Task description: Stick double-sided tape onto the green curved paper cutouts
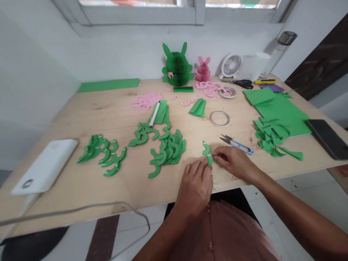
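A wavy green paper piece [207, 149] with white strips across it lies on the wooden table near the front edge. My left hand [196, 181] presses its fingers on the lower end of this piece. At its right side, my right hand [232, 162] is closed in a pinch; whatever is between the fingertips is too small to make out. Blue thread snips [241, 145] lie just beyond my right hand. To the left is a pile of wavy green cutouts [172, 148], and farther left are green pieces with white strips [111, 156].
A white power bank [49, 163] with a cable is at the left. Tape rolls [219, 119], pink cutouts [148, 100], green scraps [272, 134] and a phone [327, 139] lie around. Paper figures [177, 69], a small fan [231, 65] and a bottle [280, 50] stand at the back.
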### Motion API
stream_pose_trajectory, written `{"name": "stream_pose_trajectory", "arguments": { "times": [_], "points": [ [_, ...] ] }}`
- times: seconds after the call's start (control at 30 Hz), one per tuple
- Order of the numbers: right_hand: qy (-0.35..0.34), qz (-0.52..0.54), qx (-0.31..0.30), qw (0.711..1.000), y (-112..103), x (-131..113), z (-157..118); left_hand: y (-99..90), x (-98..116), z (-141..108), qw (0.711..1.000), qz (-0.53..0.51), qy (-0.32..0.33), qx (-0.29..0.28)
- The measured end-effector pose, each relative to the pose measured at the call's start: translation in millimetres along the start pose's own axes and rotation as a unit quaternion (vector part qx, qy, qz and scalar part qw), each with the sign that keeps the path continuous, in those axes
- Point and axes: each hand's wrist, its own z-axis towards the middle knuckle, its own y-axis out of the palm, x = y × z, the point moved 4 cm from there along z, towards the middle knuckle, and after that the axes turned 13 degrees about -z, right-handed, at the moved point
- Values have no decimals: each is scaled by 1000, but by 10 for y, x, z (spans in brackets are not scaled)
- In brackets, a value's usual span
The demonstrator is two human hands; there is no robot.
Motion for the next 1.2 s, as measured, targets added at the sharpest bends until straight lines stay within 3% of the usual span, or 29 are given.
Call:
{"name": "stream_pose_trajectory", "arguments": {
  "times": [0.27, 0.43, 0.63, 0.77, 0.87, 1.2],
  "points": [
    [113, -67, 135, 982, -268, 364, -58, -8, 11, 5, 1000, -1, 7, 3],
    [136, -107, 115, 978, -380, 558, 56, 1, 4, -6, 1000, 3, 9, 9],
    [73, -107, 122, 984, -304, 398, 75, 12, 6, -7, 1000, 21, 18, -10],
    [-76, -108, 132, 982, -178, 127, -52, 15, 17, 2, 999, 35, 31, -27],
    [-141, -129, 138, 972, -105, 25, -135, 16, 19, 6, 998, 44, 31, -31],
    [-170, -191, 195, 947, -40, -25, -227, 44, 14, -1, 998, 52, 27, -34]
  ]
}}
